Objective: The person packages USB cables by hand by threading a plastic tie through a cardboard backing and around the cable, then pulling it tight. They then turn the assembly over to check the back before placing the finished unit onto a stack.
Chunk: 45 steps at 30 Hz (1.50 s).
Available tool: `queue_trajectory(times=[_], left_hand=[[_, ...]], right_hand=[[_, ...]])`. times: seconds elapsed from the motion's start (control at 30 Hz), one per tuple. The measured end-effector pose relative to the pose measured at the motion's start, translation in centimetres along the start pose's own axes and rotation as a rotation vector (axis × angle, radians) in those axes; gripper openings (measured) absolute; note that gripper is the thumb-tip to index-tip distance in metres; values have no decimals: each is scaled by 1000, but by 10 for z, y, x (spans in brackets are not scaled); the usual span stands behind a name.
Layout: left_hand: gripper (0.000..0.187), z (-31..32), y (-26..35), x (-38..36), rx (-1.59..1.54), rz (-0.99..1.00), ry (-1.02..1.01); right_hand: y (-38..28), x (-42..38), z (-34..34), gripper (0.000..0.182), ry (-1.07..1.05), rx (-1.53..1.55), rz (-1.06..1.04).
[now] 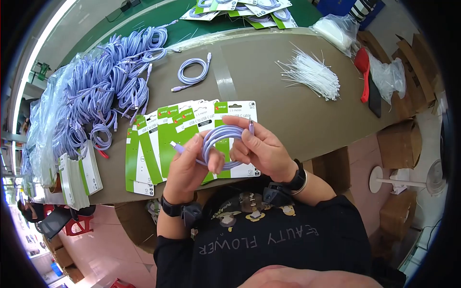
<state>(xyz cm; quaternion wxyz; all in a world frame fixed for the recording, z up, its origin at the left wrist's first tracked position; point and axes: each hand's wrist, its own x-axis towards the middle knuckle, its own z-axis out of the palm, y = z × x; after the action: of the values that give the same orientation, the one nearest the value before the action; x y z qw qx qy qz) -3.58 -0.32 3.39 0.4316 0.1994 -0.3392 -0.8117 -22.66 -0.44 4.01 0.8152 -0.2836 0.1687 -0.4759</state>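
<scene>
The table (pixel 297 110) carries green backing cards (pixel 158 144) just beyond the fingers. Left hand (pixel 185 168) and right hand (pixel 261 149) fingers grip the coiled purple cable (pixel 222 137); keep loops even and connector ends tucked.

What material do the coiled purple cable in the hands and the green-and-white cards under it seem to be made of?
Coiled cable: probably soft plastic or rubber jacket, matte lilac; it bends in smooth loops between left hand and right hand.
Cards: seemingly thin printed cardboard, slightly glossy; flat, stiff, with sharp edges.
</scene>
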Motion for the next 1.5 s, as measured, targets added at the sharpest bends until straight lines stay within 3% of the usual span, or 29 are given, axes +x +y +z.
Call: queue_trajectory(times=[0.1, 0.27, 0.37, 0.53, 0.67, 0.77, 0.93, 1.03, 1.2, 1.3, 1.33, 1.43, 1.47, 1.5], left_hand=[[43, 4, 0, 1, -68, 11, 119], [27, 21, -9, 17, 281, -12, 235], [18, 9, -24, 37, 1562, 644, 303], [17, -14, -29, 47, 1531, 381, 284], [18, -18, -34, 49, 1716, 353, 300], [17, -18, -37, 51, 1667, 438, 353], [17, -17, -35, 50, 1620, 335, 348], [17, -18, -35, 50, 1531, 352, 361], [16, -19, -35, 50, 1452, 383, 353], [20, -22, -35, 49, 1454, 426, 296], [20, -22, -34, 48, 1448, 435, 302], [35, -17, -30, 44, 1271, 224, 274], [35, -14, -27, 43, 1267, 238, 266], [40, -10, -23, 42, 1410, 391, 351]], right_hand=[[-6, -5, 0, 40, -14, -419, -40], [2, -3, -9, 39, 271, -280, 10], [14, -8, -27, 42, 184, -38, -51], [-12, -30, -21, 48, 306, -448, 55], [-28, -48, -37, 54, 361, -544, 57], [-40, -47, -31, 56, 469, -209, 169], [-35, -38, -42, 58, 440, -97, 184], [-28, -25, -44, 56, 259, -334, 220], [-14, 2, -42, 54, 277, -337, 232], [-20, 11, -33, 50, 353, -628, 287], [-20, 12, -34, 50, 350, -639, 288], [-16, 10, -44, 49, 221, -674, 99], [-15, 9, -45, 49, 224, -686, 90], [-15, 8, -45, 49, 231, -767, -23]])
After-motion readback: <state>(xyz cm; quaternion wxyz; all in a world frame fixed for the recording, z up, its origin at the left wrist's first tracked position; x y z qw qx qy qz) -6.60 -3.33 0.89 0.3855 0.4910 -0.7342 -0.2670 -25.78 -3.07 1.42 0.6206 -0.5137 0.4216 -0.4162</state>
